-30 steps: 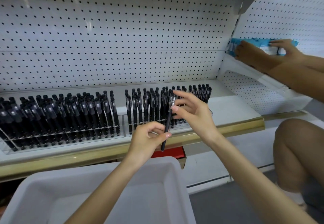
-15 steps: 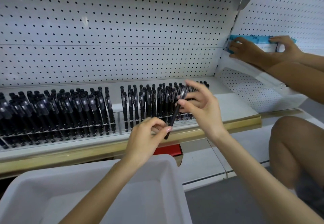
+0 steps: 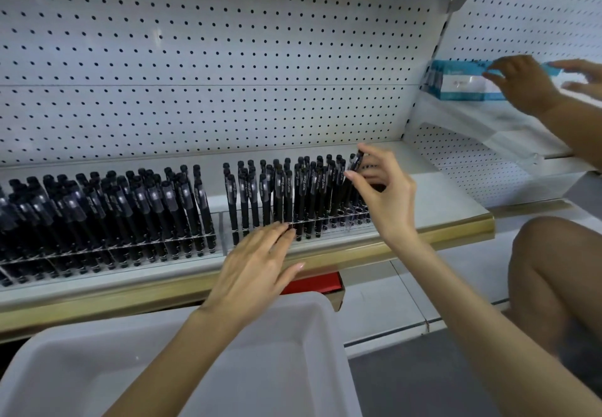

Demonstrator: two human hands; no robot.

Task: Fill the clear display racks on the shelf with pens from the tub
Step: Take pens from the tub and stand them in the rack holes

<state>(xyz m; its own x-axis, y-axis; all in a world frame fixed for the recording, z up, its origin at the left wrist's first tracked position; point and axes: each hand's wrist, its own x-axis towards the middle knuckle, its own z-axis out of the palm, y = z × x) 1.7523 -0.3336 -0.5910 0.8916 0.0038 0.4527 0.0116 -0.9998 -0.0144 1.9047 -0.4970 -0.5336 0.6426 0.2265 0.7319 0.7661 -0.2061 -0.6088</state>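
Two clear display racks stand side by side on the shelf, the left rack (image 3: 107, 248) packed with black pens, the right rack (image 3: 325, 221) filled over most of its width. My right hand (image 3: 382, 191) pinches one black pen (image 3: 355, 162) near its top, over the right end of the right rack. My left hand (image 3: 257, 263) lies flat with straight fingers, fingertips touching the front of the right rack. The white tub (image 3: 306, 319) sits below my arms; what shows of its inside holds no pens.
A gold-trimmed shelf edge (image 3: 439, 234) runs in front of the racks, pegboard behind. Another person's hands (image 3: 524, 85) handle a blue and white box (image 3: 465, 85) on the neighbouring shelf at right; their knee (image 3: 553, 273) is close by. A red item (image 3: 312, 284) sits under the shelf.
My left hand let go of the pen and moved forward, flat against the rack front. My right hand carried the pen up and right to the rack's right end.
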